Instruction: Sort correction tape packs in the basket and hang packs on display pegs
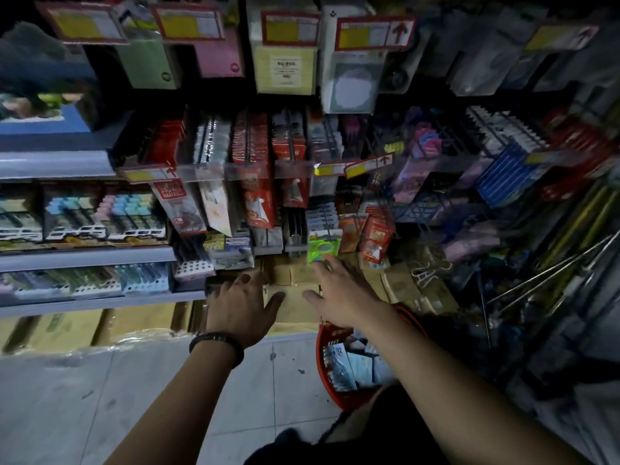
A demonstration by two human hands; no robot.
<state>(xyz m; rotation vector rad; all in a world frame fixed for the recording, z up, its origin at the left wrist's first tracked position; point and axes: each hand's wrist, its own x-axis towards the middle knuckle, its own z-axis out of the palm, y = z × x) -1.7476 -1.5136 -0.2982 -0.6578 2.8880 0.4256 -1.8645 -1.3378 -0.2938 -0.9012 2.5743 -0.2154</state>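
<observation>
1. The left hand [243, 305], a dark bracelet [218, 344] at its wrist, is spread wide with straight fingers over the brown cardboard boxes [292, 275] below the display and holds nothing.
2. The right hand [339, 293] is also open and flat, its fingertips near a green pack [322, 248]; in the dim light, contact seems possible but is unclear.
3. The red basket [323, 367] stands on the tiled floor [167, 397] under the right forearm, with correction tape packs [345, 367] inside.
4. Red hanging packs [258, 203] fill the pegs above the hands.
</observation>
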